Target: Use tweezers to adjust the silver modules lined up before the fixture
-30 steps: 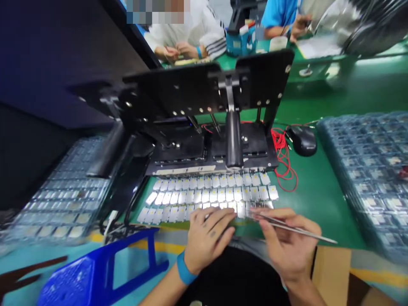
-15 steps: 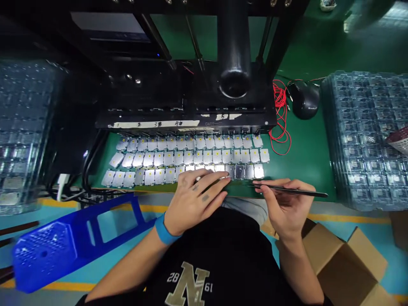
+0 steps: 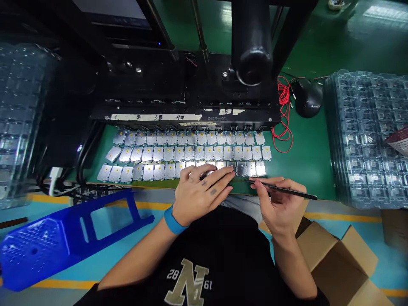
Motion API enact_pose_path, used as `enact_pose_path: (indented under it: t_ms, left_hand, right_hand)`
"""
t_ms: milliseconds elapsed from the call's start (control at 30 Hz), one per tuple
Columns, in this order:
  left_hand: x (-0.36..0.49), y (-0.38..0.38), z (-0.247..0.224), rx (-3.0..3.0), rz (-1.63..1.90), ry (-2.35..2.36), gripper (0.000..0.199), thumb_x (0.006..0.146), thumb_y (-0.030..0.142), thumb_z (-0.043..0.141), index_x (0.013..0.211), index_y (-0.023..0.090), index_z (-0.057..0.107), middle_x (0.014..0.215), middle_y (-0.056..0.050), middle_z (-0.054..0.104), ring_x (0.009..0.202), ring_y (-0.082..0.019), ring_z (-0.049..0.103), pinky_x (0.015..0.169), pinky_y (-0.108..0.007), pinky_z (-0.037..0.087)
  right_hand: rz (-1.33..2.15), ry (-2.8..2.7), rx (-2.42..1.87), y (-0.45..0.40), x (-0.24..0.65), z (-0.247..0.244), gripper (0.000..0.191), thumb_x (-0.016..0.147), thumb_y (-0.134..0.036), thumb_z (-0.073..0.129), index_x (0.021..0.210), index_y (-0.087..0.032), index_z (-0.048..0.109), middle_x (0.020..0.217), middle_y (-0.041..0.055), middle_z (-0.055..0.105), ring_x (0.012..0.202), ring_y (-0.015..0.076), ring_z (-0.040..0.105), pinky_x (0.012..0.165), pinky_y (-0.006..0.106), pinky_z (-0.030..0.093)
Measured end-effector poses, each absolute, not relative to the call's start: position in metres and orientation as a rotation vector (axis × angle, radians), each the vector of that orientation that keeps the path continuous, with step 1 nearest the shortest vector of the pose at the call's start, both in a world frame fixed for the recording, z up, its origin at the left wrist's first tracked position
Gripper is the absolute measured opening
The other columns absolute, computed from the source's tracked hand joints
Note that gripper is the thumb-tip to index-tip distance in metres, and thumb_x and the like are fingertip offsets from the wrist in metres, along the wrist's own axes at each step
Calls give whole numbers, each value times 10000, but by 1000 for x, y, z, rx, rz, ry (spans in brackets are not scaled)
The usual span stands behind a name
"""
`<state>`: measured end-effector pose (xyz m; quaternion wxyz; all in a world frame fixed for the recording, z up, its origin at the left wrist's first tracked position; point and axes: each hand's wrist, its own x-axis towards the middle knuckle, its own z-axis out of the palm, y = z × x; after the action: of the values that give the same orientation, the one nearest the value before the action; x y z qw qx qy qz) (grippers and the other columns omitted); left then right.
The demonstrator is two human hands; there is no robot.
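Several plates (image 3: 191, 165) hide under the left hand (image 3: 200, 191), fingers (image 3: 216, 174) together; right hand (image 3: 280, 204) pinches tweezers (image 3: 283, 190).

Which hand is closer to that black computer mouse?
Right. The right hand sits below the black computer mouse and slightly left of it; the left hand is farther away, further left.

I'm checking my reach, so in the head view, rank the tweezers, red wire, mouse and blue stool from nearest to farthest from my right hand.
From your right hand, nearest first:
1. Tweezers: held in that hand.
2. Red wire: straight ahead of the hand.
3. Mouse: farther ahead, just right of the wire.
4. Blue stool: far off to the left, past the bench edge.
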<state>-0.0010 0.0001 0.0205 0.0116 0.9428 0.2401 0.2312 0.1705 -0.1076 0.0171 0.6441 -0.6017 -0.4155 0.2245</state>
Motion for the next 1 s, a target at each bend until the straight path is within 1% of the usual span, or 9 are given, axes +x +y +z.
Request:
enact_pose_path:
  t_ms: [267,400,467,567,767,833,1000]
  left_hand:
    - [-1,0,22,2929,724,755,253,950,320,667,1191,248,699,1183,32,759,1006,-245,589,841,-423,349]
    - [0,0,23,2939,715,765,249,944,320,674,1184,261,705,1173,33,762,989,-235,597,835,-421,349]
    - [0,-1,22,2940,717,765,249,946,324,671,1185,263,707,1173,35,762,992,-234,597,831,-421,352]
    - [1,-1,20,2941,740,757,261,950,328,667,1198,257,703,1191,51,755,1006,-235,590,830,-417,362]
    - [4,-3,18,2956,777,746,262,972,328,638,1213,243,697,1212,71,746,1004,-216,583,812,-401,383]
    - [4,-4,18,2946,809,745,251,968,329,646,1197,244,703,1196,76,751,997,-205,582,811,-392,388]
    - [4,-4,18,2953,832,723,218,954,331,670,1155,263,720,1162,72,763,1004,-180,590,822,-370,394]
  right_hand:
    - [478,-924,-1408,-106,168,20,414,856,-4,689,1059,-273,449,891,-24,707,782,180,762,645,300,674]
    - [512,-850,-1354,-107,168,19,418,865,0,673,1068,-280,437,890,-37,692,782,183,765,652,304,673]
    - [537,-792,-1336,-107,169,21,413,871,0,666,1054,-282,426,872,-47,685,751,178,763,646,298,666]
    - [537,-741,-1341,-101,173,28,405,868,-16,685,1026,-277,419,821,-65,677,663,156,746,626,276,659]
    - [519,-784,-1306,-66,177,44,395,852,-49,711,977,-276,413,750,-97,672,563,113,716,555,180,633]
    - [552,-817,-1301,-57,176,42,388,853,-61,711,971,-276,411,747,-99,684,548,113,711,555,185,638]
    - [617,-823,-1319,-53,177,29,371,868,-110,719,978,-278,406,766,-89,694,595,140,734,567,225,659]
